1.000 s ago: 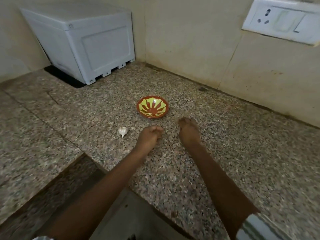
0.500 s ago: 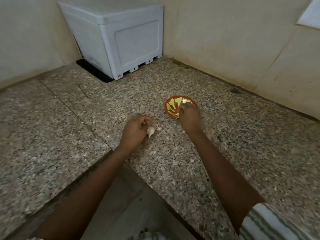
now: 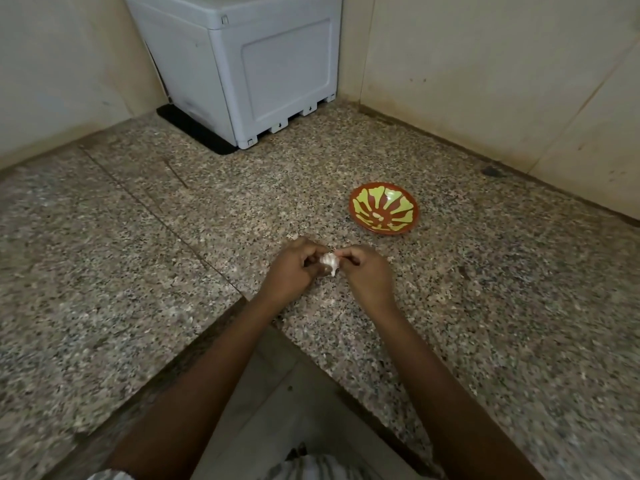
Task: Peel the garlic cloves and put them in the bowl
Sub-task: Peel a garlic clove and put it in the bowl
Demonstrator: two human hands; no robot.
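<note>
- Your left hand (image 3: 294, 268) and right hand (image 3: 367, 275) are uncovered.
- Your left forearm (image 3: 207, 368) and right forearm (image 3: 433, 368) are bare along all of their visible length.
- Your left sleeve (image 3: 108, 475) shows only as a sliver of pale striped cloth at the lower edge.
- Your shirt front (image 3: 313, 467), low between the arms, is light cloth with grey stripes, too blurred to tell more.

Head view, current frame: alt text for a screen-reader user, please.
The left hand and right hand pinch a small white garlic clove between them over a speckled granite counter. A red-and-green patterned bowl sits on the counter beyond the right hand; a white plastic box stands in the far corner.
</note>
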